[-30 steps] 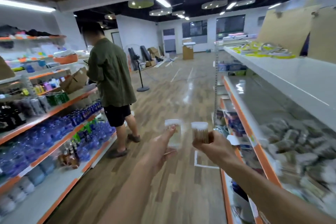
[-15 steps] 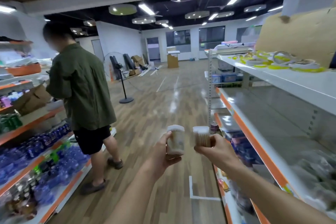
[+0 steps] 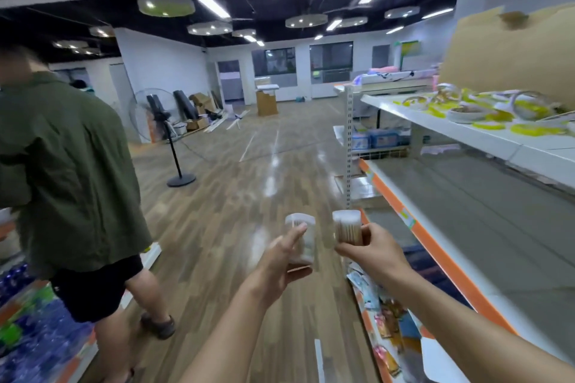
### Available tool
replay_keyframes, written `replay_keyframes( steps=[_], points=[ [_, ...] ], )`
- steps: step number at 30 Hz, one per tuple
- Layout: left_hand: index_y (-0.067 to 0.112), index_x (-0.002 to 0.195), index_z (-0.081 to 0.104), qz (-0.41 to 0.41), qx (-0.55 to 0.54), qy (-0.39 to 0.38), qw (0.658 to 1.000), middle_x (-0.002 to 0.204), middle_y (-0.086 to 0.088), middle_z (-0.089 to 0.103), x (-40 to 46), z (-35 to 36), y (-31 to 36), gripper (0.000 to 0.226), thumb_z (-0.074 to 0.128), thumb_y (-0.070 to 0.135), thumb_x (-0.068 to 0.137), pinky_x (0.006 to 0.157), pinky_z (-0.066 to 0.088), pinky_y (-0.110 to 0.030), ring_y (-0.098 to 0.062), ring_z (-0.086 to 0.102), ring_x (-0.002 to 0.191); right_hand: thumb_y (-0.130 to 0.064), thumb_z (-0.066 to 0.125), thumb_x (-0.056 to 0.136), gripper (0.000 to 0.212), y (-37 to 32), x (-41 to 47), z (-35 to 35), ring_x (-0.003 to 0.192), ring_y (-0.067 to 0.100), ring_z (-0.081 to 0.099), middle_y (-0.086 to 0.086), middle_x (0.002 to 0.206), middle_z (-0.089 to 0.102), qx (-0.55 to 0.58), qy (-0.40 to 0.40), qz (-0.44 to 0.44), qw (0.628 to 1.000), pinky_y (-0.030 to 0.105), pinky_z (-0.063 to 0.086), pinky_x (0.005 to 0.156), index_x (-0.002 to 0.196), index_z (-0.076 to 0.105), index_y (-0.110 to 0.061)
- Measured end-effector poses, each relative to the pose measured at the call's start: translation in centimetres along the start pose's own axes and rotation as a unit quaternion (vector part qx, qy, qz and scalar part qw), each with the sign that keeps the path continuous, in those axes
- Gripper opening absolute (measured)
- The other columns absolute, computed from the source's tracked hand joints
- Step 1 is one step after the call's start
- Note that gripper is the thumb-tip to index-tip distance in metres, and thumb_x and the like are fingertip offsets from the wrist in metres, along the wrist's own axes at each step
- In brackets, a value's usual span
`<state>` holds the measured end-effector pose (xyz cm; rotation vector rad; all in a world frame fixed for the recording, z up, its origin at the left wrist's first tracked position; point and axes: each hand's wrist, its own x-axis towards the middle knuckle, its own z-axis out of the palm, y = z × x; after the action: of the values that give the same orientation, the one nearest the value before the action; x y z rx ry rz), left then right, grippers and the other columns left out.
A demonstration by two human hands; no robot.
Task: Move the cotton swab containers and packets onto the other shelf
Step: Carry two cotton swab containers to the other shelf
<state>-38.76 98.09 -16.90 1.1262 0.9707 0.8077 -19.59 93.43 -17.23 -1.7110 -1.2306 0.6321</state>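
1. Two hands each carry one tub: the left hand [image 3: 281, 261] has its fingers wrapped round a clear cotton swab container [image 3: 301, 241], and the right hand [image 3: 368, 250] pinches a second swab container [image 3: 346, 225] at its base.
2. Both tubs sit upright, just beside each other, at about 6 o'clock in view over the wooden floor [image 3: 224, 227].
3. At 3 o'clock runs the orange-edged shelf [image 3: 413, 227] (its deck looks bare there).
4. Best to keep the tubs level, swing right, and set them well back from the edge, I judge.
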Motion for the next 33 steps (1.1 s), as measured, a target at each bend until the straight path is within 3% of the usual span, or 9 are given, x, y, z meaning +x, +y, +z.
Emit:
replay_keyframes(
  steps=[4,9,15,24,27,33],
  points=[
    [0.019,0.116,0.067,0.018,0.006,-0.004,1.0,0.096,0.002,0.074,8.1,-2.7,1.8,0.037,0.065,0.044,0.089,0.074,0.052,-0.029,-0.013,0.069,0.08,-0.039,0.087,0.067,0.039,-0.1,7.8,3.0,0.082,0.012,0.064,-0.002,0.089,0.07,-0.004,0.033,0.006,0.999,0.03,0.047,0.064,0.09,0.062,-0.019],
    [0.014,0.129,0.061,0.027,0.026,-0.029,0.999,0.11,-0.004,0.074,17.8,-5.8,5.9,0.048,0.065,0.042,0.09,0.077,0.051,-0.028,-0.016,0.068,0.09,-0.041,0.086,0.065,0.04,-1.5,17.2,5.7,0.084,0.015,0.066,-0.005,0.087,0.069,-0.009,0.061,0.028,0.998,0.042,0.057,0.076,0.089,0.061,-0.021],
    [0.012,0.124,0.063,0.022,0.024,-0.037,0.999,0.103,-0.003,0.074,28.2,-8.0,8.5,0.047,0.068,0.042,0.089,0.083,0.048,-0.032,-0.018,0.067,0.088,-0.046,0.086,0.062,0.042,-2.2,27.1,8.7,0.083,0.006,0.064,-0.01,0.089,0.069,-0.022,0.078,0.035,0.996,0.028,0.05,0.07,0.09,0.062,-0.025],
    [0.02,0.11,0.068,0.027,0.019,-0.016,0.999,0.097,0.002,0.077,44.7,-11.4,10.5,0.035,0.072,0.044,0.085,0.075,0.049,-0.028,-0.009,0.071,0.079,-0.04,0.085,0.064,0.039,-0.8,43.4,12.3,0.084,0.018,0.066,-0.001,0.086,0.071,-0.012,0.089,0.037,0.995,0.041,0.055,0.08,0.089,0.064,-0.017],
    [0.022,0.104,0.068,0.027,0.032,-0.008,0.999,0.095,0.005,0.077,50.0,-12.2,12.5,0.03,0.073,0.043,0.083,0.077,0.047,-0.028,-0.009,0.07,0.08,-0.039,0.085,0.065,0.038,-1.5,49.3,12.8,0.084,0.014,0.066,-0.003,0.088,0.07,-0.017,0.079,0.031,0.996,0.038,0.054,0.079,0.09,0.064,-0.019],
    [0.019,0.11,0.069,0.052,0.031,-0.014,0.998,0.101,0.002,0.077,59.6,-13.8,16.4,0.053,0.078,0.051,0.069,0.078,0.046,-0.028,-0.007,0.069,0.083,-0.04,0.085,0.066,0.039,-3.0,59.5,14.3,0.084,0.012,0.063,-0.005,0.09,0.068,-0.043,0.082,0.02,0.995,0.03,0.047,0.069,0.09,0.061,-0.021]
  ],
)
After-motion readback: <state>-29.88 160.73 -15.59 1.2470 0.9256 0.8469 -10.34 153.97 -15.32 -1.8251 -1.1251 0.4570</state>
